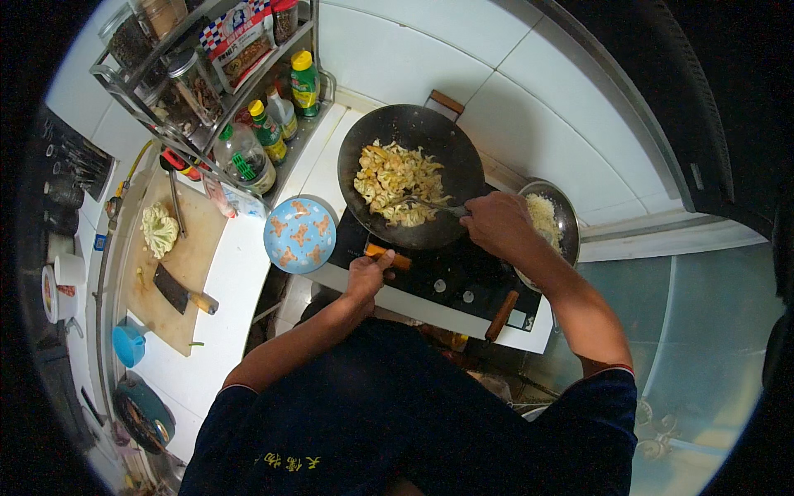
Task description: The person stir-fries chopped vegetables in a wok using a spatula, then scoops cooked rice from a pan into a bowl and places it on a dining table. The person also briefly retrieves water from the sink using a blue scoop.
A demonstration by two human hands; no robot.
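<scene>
A dark wok (412, 124) sits on the black gas hob (428, 279), with browned cauliflower pieces (403, 177) inside it. My left hand (368, 276) grips the wok's orange-brown wooden handle (397, 257) at the near side. In my right hand (499, 223) is the handle of a metal spatula (437, 206), its head among the cauliflower and partly hidden. Under and beyond my right forearm stands a second pan (567, 217) holding pale, finely cut food (544, 214). A blue plate with brown bear patterns (299, 235) is just left of the wok.
To the left, a cutting board (211, 214) holds a cauliflower piece (159, 229) and a cleaver (173, 291). A metal rack (211, 133) with bottles and jars stands behind. A wooden handle (501, 316) juts over the hob's front edge. A blue cup (128, 346) stands lower left. Tiled wall rises behind the wok.
</scene>
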